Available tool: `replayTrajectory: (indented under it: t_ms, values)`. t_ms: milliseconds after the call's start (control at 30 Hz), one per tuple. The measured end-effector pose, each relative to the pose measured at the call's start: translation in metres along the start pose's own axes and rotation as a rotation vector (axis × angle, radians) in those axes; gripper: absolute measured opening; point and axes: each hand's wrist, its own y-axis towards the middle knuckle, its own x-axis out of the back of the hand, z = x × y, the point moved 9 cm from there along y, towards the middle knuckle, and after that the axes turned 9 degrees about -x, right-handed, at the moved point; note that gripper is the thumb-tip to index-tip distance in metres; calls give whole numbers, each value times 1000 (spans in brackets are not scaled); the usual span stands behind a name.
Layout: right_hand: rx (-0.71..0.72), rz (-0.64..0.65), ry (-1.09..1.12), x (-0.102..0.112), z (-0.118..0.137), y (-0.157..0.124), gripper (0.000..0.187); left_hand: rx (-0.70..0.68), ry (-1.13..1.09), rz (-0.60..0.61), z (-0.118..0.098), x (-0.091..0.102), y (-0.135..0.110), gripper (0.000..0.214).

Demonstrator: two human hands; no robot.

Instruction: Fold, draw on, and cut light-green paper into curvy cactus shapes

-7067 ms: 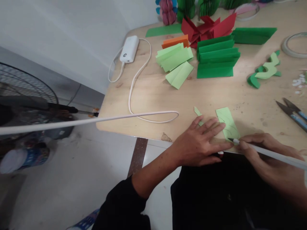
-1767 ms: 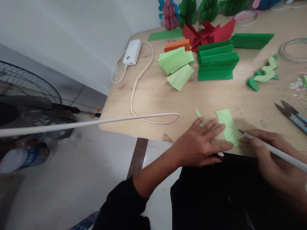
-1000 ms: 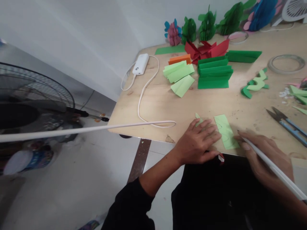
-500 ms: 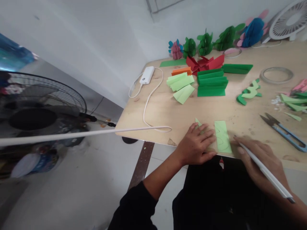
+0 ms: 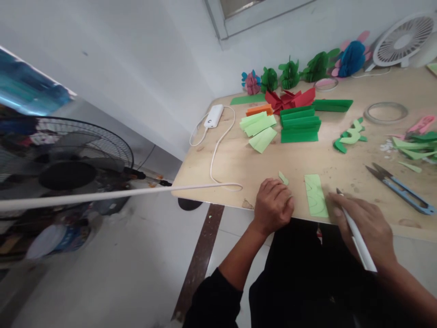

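A light green paper strip [image 5: 316,195] with pencilled curves lies at the near edge of the wooden table [image 5: 239,159]. My left hand [image 5: 274,205] rests just left of the strip, fingers curled in, with nothing visible in it. My right hand [image 5: 366,225] sits just right of the strip and grips a white pen [image 5: 357,237], tip pointing up toward the paper. A small green scrap [image 5: 283,177] lies beyond my left hand.
Scissors [image 5: 399,193] lie at the right. Folded light green [image 5: 258,127], dark green [image 5: 299,124], orange and red papers sit mid-table. A white power bank [image 5: 214,115] trails a cable. Tape ring [image 5: 385,112], paper ornaments and a small fan stand behind; a floor fan [image 5: 64,164] is left.
My left hand has slid off the strip and curled its fingers. The pen has lifted away from the paper. The view has tilted up, showing more of the wall.
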Motion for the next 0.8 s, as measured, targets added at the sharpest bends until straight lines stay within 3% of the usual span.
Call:
replayTrajectory:
  t_ms: [300, 567, 800]
  values:
    - [83, -19, -90, -6, 4, -4, 44, 207, 122, -77, 14, 2, -8, 14]
    - [178, 13, -117, -6, 13, -3, 57, 221, 175, -85, 13, 0, -9, 14]
    - [201, -3, -144, -7, 15, -3, 52, 209, 191, -75, 12, -2, -9, 17]
